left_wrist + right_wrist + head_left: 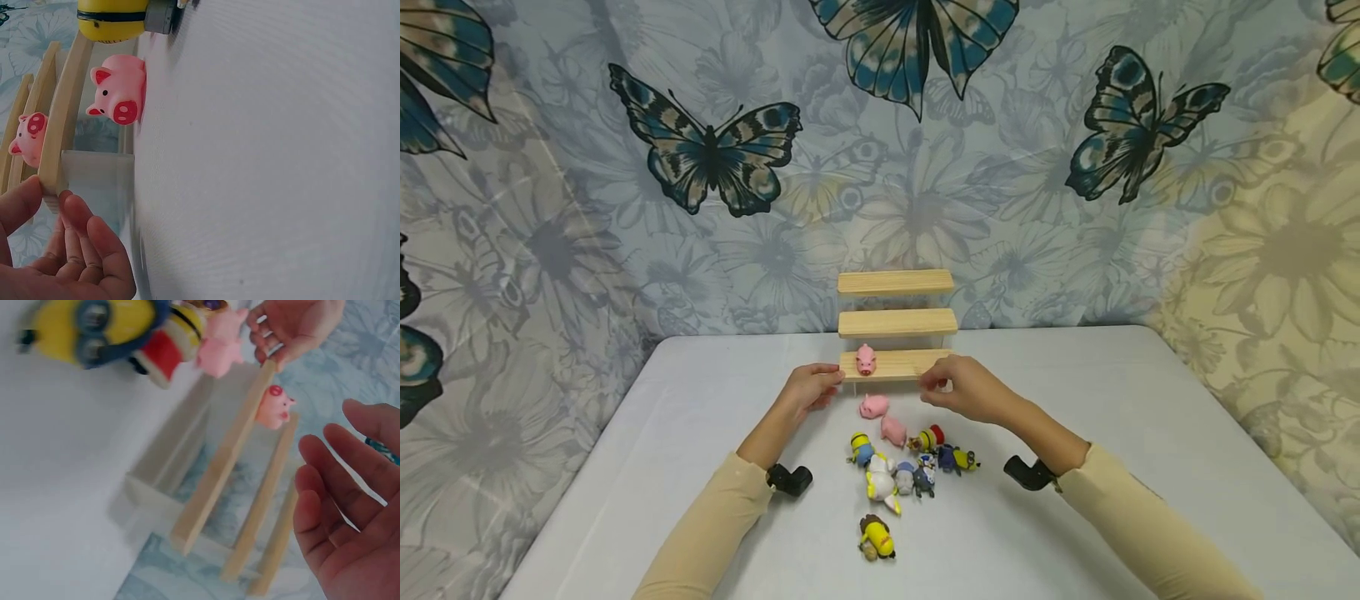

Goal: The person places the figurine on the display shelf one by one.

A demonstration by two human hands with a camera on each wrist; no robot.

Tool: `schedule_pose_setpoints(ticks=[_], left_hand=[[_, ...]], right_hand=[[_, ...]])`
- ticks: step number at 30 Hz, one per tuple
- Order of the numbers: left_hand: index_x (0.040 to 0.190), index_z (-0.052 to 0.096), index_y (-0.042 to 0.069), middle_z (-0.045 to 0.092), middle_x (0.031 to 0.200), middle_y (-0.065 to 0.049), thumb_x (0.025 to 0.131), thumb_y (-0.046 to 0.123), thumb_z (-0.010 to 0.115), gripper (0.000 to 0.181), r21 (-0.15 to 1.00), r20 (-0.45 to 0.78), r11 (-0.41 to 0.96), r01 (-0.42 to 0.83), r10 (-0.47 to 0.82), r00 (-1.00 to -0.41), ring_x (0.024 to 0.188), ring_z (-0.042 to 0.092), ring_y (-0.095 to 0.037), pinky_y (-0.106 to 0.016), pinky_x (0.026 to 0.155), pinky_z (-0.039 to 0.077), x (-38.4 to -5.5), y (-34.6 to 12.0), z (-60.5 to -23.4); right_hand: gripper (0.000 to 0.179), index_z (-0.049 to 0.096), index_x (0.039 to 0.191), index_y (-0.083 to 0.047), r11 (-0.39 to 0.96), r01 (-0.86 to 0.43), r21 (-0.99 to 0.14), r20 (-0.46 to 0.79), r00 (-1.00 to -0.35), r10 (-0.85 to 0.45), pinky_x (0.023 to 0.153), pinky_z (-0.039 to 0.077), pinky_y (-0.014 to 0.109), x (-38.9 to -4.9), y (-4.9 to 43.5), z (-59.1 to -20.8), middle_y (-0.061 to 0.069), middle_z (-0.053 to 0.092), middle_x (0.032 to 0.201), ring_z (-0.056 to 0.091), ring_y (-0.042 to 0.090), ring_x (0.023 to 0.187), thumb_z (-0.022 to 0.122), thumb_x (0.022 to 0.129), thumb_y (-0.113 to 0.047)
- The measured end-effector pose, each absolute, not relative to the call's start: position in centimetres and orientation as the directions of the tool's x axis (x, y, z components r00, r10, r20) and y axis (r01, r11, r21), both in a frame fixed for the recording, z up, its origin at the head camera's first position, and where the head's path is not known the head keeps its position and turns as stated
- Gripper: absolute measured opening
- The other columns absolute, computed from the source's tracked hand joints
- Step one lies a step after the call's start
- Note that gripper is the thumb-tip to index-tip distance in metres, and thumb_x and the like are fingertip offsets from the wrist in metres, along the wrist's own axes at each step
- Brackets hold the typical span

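Observation:
A small wooden three-tier display shelf [898, 322] stands at the back of the table. My left hand [812, 387] pinches the left end of its lowest board, thumb on top and fingertips below, as the left wrist view shows. One pink pig figure [866, 359] sits on that board near its left end. In front of the shelf lie two more pink pig figures, a nearer one [893, 431] and a farther one [874, 407]. By the board's right end, my right hand [967, 388] is held with loosely bent fingers and an empty palm, seen in the right wrist view.
Several figures lie in a cluster before the shelf, among them a yellow-and-blue minion [861, 448], a white-and-yellow figure [882, 479] and a grey one [905, 478]. Closer to me lies a yellow-and-brown figure [877, 537]. A butterfly-patterned cloth [925, 208] hangs right behind the table.

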State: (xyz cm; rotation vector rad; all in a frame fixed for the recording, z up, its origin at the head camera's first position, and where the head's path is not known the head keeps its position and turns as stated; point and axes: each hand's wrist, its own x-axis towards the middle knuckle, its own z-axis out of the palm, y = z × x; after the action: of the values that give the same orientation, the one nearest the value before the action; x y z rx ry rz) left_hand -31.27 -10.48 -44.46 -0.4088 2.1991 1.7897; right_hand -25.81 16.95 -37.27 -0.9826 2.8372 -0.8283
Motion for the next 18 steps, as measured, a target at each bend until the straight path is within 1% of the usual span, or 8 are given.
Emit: schedule_pose_setpoints(ticks=[5, 12, 18], left_hand=[[0.127, 0.063, 0.009, 0.070, 0.109, -0.006, 0.091, 0.023, 0.069, 0.039, 0.901, -0.388, 0.192, -0.389, -0.043, -0.920, 0.079, 0.060, -0.012, -0.021, 0.063, 0.048, -31.3, -10.6, -44.5], [0.127, 0.063, 0.009, 0.070, 0.107, -0.006, 0.091, 0.023, 0.069, 0.039, 0.908, -0.376, 0.189, -0.374, -0.028, -0.926, 0.077, 0.060, -0.010, -0.022, 0.064, 0.048, -31.1, -10.6, -44.5], [0.127, 0.062, 0.009, 0.069, 0.102, -0.003, 0.092, 0.025, 0.068, 0.039, 0.909, -0.372, 0.191, -0.371, -0.032, -0.928, 0.074, 0.058, -0.009, -0.021, 0.063, 0.048, -31.2, -10.7, -44.5]], right_hand=[[0.014, 0.074, 0.099, -0.007, 0.675, -0.550, -0.491, 0.080, -0.801, -0.594, 0.068, 0.047, 0.024, -24.9, 18.6, -37.9, 0.000, 0.069, 0.092, 0.057, 0.010, 0.081, 0.069, 0.090, -0.016], [0.020, 0.073, 0.100, -0.001, 0.689, -0.511, -0.514, -0.045, -0.786, -0.616, 0.067, 0.049, 0.021, -24.3, 20.4, -38.7, 0.001, 0.070, 0.091, 0.056, 0.005, 0.077, 0.069, 0.089, -0.017], [0.020, 0.072, 0.099, 0.000, 0.698, -0.472, -0.538, -0.093, -0.790, -0.606, 0.065, 0.048, 0.021, -23.9, 21.3, -39.6, -0.001, 0.069, 0.087, 0.055, 0.003, 0.075, 0.070, 0.088, -0.016]])
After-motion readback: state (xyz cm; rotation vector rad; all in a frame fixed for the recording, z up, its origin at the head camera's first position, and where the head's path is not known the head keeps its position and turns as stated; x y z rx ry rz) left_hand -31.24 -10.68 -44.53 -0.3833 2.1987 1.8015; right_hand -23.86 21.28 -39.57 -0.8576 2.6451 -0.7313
